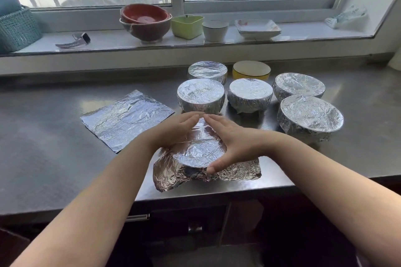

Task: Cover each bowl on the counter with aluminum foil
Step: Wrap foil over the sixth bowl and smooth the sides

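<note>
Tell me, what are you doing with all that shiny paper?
A person's left hand and right hand press a crinkled aluminium foil sheet over a round bowl at the steel counter's front edge. Five foil-wrapped bowls stand behind. One yellow bowl remains uncovered, and a spare flat foil sheet lies ready.

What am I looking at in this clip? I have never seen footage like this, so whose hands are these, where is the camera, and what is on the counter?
There is no machine: a person works bare-handed, filmed by one head-worn camera looking down. The left hand and right hand press a foil sheet over the nearest bowl; its edges are not yet tucked under. On the steel counter, five foil-covered bowls stand behind, one yellow bowl is uncovered, and a spare foil sheet lies flat to the left. The windowsill dishes are above the counter.
</note>
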